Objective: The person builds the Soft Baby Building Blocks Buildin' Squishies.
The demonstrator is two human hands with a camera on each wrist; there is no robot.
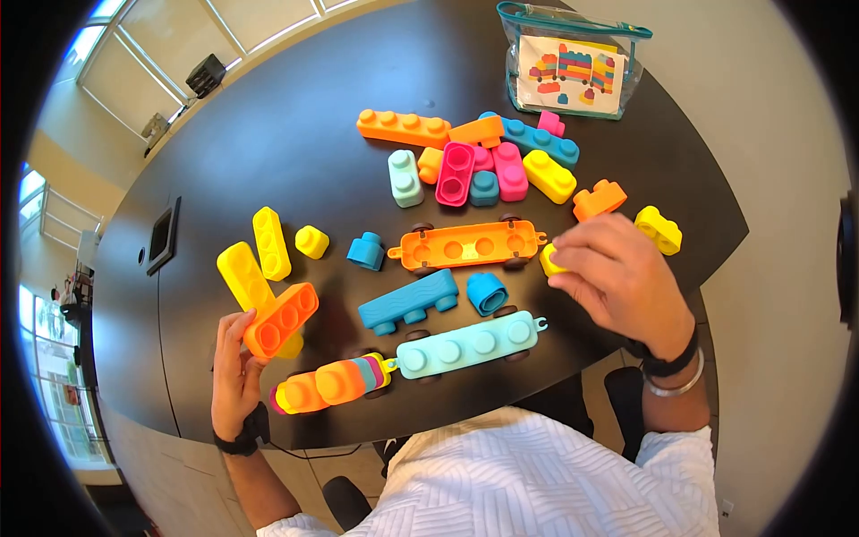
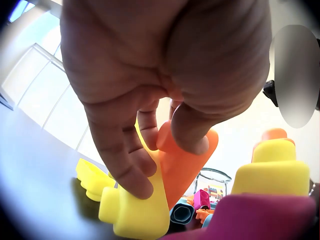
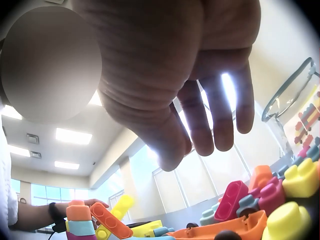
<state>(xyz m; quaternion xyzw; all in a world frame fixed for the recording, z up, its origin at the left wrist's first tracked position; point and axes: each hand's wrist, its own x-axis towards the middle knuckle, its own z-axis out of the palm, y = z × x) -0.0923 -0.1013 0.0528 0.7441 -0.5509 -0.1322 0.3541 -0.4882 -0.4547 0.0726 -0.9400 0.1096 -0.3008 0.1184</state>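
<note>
My left hand (image 1: 234,380) pinches a long orange building block (image 1: 283,320), its hollow side turned up. In the left wrist view the thumb lies on this block and a fingertip rests by a yellow block (image 2: 142,212). In the head view a long yellow block (image 1: 243,276) lies just beyond it. My right hand (image 1: 622,282) hovers with loosely bent fingers, and the right wrist view shows nothing between them. Beneath it a small yellow block (image 1: 552,259) is partly hidden, beside the hook of an upturned orange wagon base (image 1: 470,245).
A toy train engine (image 1: 335,383) is hooked to a light-blue wagon (image 1: 467,349) near the table's front edge. Blue blocks (image 1: 410,302) lie mid-table. Mixed blocks (image 1: 456,170) are heaped farther back, before a clear zip bag (image 1: 573,72). A dark socket panel (image 1: 164,234) is set at left.
</note>
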